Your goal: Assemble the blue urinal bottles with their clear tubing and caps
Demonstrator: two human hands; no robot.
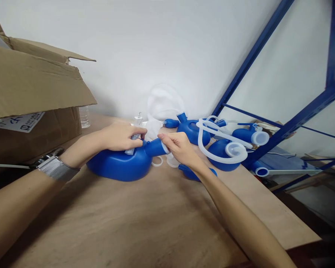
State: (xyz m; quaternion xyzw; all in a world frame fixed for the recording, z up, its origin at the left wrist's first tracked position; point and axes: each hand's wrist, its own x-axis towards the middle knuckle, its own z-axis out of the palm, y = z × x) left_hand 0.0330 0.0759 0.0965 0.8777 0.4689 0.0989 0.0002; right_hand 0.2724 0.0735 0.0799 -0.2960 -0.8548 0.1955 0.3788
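Note:
A blue plastic urinal bottle [123,167] lies on the wooden table in front of me, its neck pointing right. My left hand [123,137] is closed over the top of it, fingers curled at the handle. A short clear plastic piece [130,151] shows under those fingers. At the bottle's mouth, my right hand [180,147] pinches the white cap [165,147] at the rim; the fingers cover most of it. Just behind the hands are a clear plastic fitting [138,120] and a coil of translucent tubing [166,98].
More blue bottles [194,132] stand at the back right, with a white corrugated hose [203,143] looped over them. An open cardboard box [39,85] is at the left, a clear bottle [84,117] beside it. Blue metal shelving [257,44] rises past the table's right edge.

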